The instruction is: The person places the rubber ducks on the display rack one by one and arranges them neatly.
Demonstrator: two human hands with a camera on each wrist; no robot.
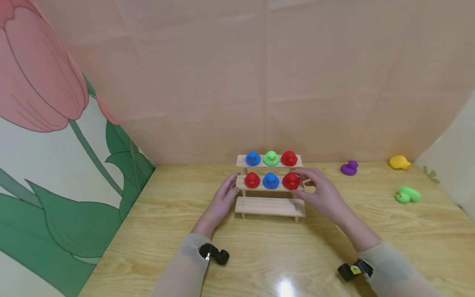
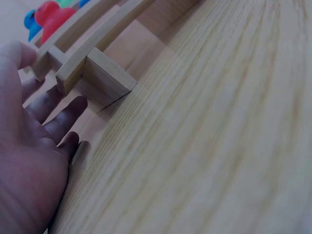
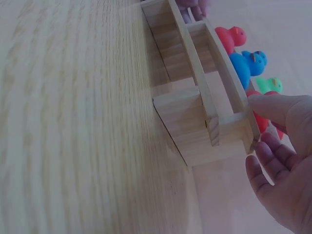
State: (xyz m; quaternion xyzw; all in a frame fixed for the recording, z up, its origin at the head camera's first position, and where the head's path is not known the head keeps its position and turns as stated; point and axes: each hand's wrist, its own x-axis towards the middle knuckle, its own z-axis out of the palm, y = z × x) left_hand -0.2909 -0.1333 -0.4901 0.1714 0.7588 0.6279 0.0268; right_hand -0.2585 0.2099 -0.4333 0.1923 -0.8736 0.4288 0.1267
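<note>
A three-step wooden display stand stands on the table. On its middle step sit a red rubber duck, a blue one and, at the right end, another red rubber duck. My right hand pinches that right-end duck between thumb and forefinger; the other fingers are loosely bent beside the step's end. At the stand's left end is my left hand, its relaxed fingers right beside the steps. The top step carries a blue duck, a green duck and a red duck.
To the right on the table lie a purple duck, a yellow duck and a green duck, the last two on their sides. A beige sheet rises behind the table, and a flower-printed panel borders the left.
</note>
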